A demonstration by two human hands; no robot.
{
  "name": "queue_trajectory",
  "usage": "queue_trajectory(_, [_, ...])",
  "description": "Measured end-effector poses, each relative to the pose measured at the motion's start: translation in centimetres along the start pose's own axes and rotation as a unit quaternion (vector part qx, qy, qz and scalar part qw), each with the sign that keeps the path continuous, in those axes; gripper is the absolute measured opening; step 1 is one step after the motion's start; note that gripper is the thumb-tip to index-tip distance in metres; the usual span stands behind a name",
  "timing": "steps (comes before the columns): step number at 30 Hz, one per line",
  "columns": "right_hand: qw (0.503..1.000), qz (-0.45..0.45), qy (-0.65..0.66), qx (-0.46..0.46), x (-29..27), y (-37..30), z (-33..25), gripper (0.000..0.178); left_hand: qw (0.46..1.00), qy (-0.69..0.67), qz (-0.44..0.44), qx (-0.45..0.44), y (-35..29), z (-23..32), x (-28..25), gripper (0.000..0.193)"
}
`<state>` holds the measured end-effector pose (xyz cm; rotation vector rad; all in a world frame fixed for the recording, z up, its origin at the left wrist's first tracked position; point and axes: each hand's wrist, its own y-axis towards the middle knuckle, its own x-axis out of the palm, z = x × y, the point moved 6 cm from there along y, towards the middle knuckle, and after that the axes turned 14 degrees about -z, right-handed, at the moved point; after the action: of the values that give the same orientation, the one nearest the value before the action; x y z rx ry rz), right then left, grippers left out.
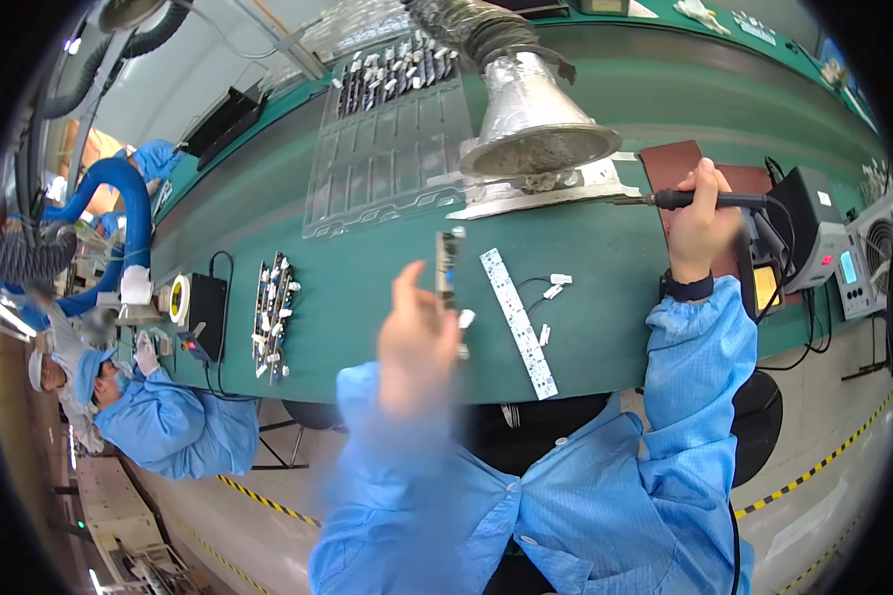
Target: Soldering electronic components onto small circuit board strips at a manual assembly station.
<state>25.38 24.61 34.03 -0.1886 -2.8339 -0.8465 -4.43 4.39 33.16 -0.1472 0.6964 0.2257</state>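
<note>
Step in hand appears to be board (446,273) handling, iron (677,199) ready; left hand (419,342), blurred, closes on the slim board, twelve o'clock near centre; right hand (705,223) clamps the iron, two o'clock; next move likely needs steadiness; flat white strip (518,322), four o'clock; crinkled metallic hood (528,109), one o'clock.

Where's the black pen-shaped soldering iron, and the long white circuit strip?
Black pen-shaped soldering iron (676,199): head view, on the handle's front end.
Long white circuit strip (517,322): head view, middle of its upper face.
</note>
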Motion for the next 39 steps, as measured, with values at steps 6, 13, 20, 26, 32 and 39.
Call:
queue_trajectory(6, [1.000, -0.004, -0.013, 0.001, 0.4, 0.2, -0.4, 0.037, 0.978, 0.165, 0.081, 0.098, -0.3, 2.2, -4.7, 0.033])
queue_trajectory(13, [1.000, -0.001, -0.005, 0.000, 0.2, -0.1, 0.3, 0.034, 0.952, 0.248, -0.127, 0.126, -3.1, -0.3, -3.3, 0.040])
queue_trajectory(20, [1.000, -0.009, -0.007, -0.006, 0.2, 0.3, 0.3, 0.034, 0.971, 0.193, -0.108, 0.089, -3.4, -4.0, -4.9, 0.038])
queue_trajectory(26, [1.000, -0.002, -0.014, 0.015, 0.1, 0.1, 0.9, 0.035, 0.979, 0.068, -0.192, 0.013, -3.0, -5.1, -5.3, 0.033])
queue_trajectory(32, [1.000, 0.000, -0.017, -0.011, 0.0, 0.0, 0.5, 0.035, 0.990, -0.003, -0.100, 0.095, -1.8, -2.3, -5.9, 0.034])
queue_trajectory(39, [0.993, 0.056, -0.105, -0.004, -1.5, -1.0, -6.3, 0.043, 0.977, -0.008, -0.150, 0.154, -1.3, 3.7, -3.6, 0.035])
